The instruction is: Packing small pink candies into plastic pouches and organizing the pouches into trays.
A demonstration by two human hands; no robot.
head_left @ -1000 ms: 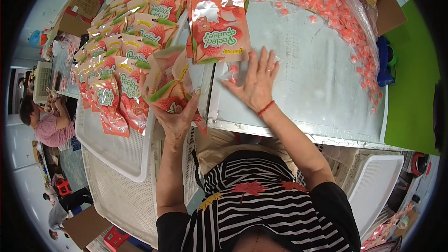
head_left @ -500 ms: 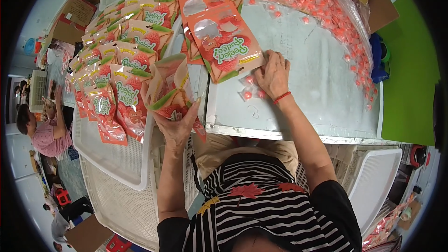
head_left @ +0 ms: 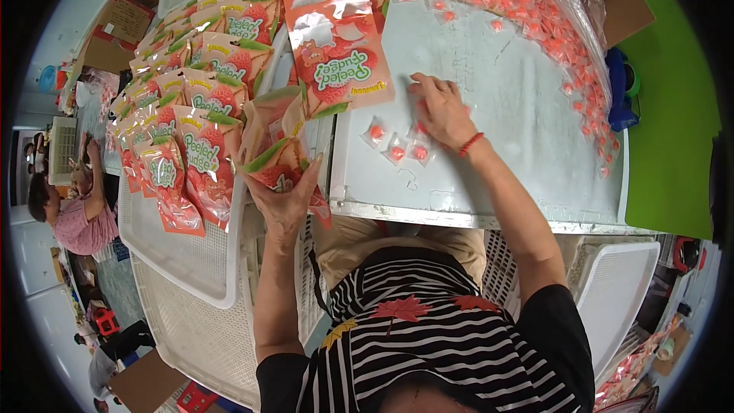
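Note:
My left hand [head_left: 281, 197] is wrapped round the lower part of an opened candy pouch [head_left: 275, 154], which stands upright with its mouth gaping upward. On the table, my right hand [head_left: 442, 113] lies palm down with its fingers apart, over some small wrapped red candies. Several of these wrapped candies [head_left: 397, 152] lie loose just left of its palm; any under the fingers are partly hidden. Beyond both hands, a few flat printed pouches [head_left: 336, 53] overlap one another.
Rows of filled pouches [head_left: 205, 154] stand in a white tray [head_left: 180, 256] on the left. A heap of wrapped candies [head_left: 527, 23] spills from a plastic-lined carton at the back right. The table's metal front edge [head_left: 474, 220] runs before me. Another person [head_left: 80, 218] works far left.
The top flat pouch has turned and shifted left, off the table's middle. My right hand has come away from its corner onto the loose candies, which now lie farther left.

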